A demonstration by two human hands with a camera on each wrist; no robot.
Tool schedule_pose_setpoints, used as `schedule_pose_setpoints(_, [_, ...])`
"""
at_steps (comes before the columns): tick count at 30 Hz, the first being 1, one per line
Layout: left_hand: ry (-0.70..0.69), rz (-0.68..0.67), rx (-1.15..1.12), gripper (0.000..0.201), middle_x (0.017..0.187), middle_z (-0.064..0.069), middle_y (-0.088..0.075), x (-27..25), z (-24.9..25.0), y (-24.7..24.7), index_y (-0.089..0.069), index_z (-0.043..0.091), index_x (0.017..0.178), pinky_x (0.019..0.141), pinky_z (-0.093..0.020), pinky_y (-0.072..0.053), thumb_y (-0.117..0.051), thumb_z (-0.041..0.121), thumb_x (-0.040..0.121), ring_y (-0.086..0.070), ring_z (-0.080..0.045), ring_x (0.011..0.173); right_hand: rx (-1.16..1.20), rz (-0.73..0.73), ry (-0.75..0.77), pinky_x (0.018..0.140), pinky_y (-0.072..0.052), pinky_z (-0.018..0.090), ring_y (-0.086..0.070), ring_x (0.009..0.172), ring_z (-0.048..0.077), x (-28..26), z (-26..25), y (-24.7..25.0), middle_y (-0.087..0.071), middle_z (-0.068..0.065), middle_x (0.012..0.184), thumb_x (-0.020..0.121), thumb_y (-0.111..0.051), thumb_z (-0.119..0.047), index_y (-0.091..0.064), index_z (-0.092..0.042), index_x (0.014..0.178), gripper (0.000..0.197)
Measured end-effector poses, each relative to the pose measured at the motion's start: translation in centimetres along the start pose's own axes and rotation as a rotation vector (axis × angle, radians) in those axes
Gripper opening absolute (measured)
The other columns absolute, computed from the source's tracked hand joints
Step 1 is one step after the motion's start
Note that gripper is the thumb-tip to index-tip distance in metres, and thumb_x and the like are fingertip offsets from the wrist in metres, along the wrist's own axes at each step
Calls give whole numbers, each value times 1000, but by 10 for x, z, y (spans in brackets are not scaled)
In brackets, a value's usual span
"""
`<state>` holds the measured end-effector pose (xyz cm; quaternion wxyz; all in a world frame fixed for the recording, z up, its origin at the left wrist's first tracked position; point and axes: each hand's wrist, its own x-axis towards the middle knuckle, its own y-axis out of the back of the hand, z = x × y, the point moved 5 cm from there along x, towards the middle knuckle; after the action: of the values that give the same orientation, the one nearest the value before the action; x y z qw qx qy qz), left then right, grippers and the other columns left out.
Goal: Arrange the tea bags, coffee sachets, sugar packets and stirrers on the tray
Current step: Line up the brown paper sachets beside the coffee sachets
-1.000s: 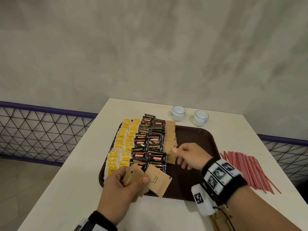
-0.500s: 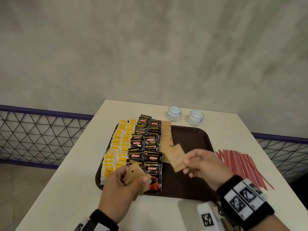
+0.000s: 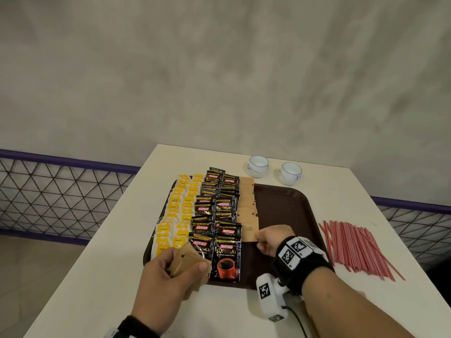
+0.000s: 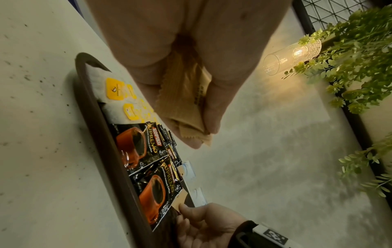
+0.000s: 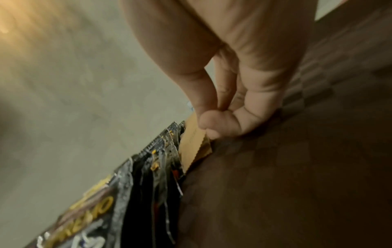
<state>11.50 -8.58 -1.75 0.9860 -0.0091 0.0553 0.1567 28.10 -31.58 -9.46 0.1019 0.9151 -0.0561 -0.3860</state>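
A dark brown tray [image 3: 280, 203] carries rows of yellow tea bags [image 3: 175, 215], black coffee sachets [image 3: 217, 211] and a column of brown sugar packets [image 3: 246, 201]. My right hand [image 3: 258, 239] pinches one brown sugar packet [image 3: 249, 232] by its near right corner, low on the tray at the column's near end, beside the sachets; the right wrist view shows this sugar packet [image 5: 195, 142] under thumb and fingertip. My left hand [image 3: 188, 264] grips a stack of sugar packets [image 3: 185, 261] over the tray's near left edge; the stack [image 4: 186, 100] is fanned between thumb and fingers. Red stirrers [image 3: 358, 247] lie on the table, right of the tray.
Two small white cups [image 3: 258, 164] [image 3: 290, 172] stand on the table behind the tray. The white table [image 3: 109, 252] ends at a metal mesh railing [image 3: 61, 196] on the left. The tray's right half is bare brown surface.
My right hand carried a sugar packet, held in the air half a second ago, down and left to the near end of the sugar column. The left hand kept its stack.
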Motion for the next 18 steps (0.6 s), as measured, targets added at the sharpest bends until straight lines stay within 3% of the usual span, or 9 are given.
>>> schedule_pose_setpoints(4, [9,-10,-15,43,63,-15,-62,-2,-2,0,-65,1,77,47,-30,-45,-80,30,50,-54,-28,58,-103,71,69,55,-49,31,-55,51,23,7,-2,-2,-61,16,66,81,-64,10,-62,5,70,11])
schedule_pose_setpoints(7, [10,-8,-16,42,65,-21,-62,-2,-1,-2,-65,2,76,47,-30,-45,-79,31,49,-55,-30,59,-169,92,95,57,-53,32,-56,46,23,10,0,-4,-61,14,59,77,-69,4,-64,5,70,9])
schedule_pose_setpoints(11, [-1,-7,-8,39,66,-17,-63,-2,3,-3,-65,3,76,46,-29,-45,-79,29,51,-56,-24,57,-262,79,118,65,-55,38,-57,47,25,15,0,0,-61,12,47,68,-72,-1,-66,5,74,10])
schedule_pose_setpoints(14, [4,-21,4,32,63,-12,-66,-2,5,-7,-66,2,77,46,-29,-47,-81,21,56,-60,-17,52,-343,100,167,63,-55,36,-56,50,25,0,-7,4,-59,12,54,75,-69,-3,-66,1,74,5])
schedule_pose_setpoints(16, [-4,-42,10,32,61,-7,-66,-1,5,-11,-66,2,77,45,-27,-47,-81,22,57,-60,-15,50,-385,110,289,56,-53,30,-58,54,23,-27,-18,9,-62,11,63,82,-66,-7,-64,-5,75,7])
schedule_pose_setpoints(18, [-16,-62,24,32,61,-6,-64,1,5,-17,-65,3,77,46,-27,-47,-82,23,58,-58,-17,54,-328,-15,429,52,-51,25,-59,58,18,-68,-23,9,-63,8,72,88,-65,-14,-62,-10,81,9])
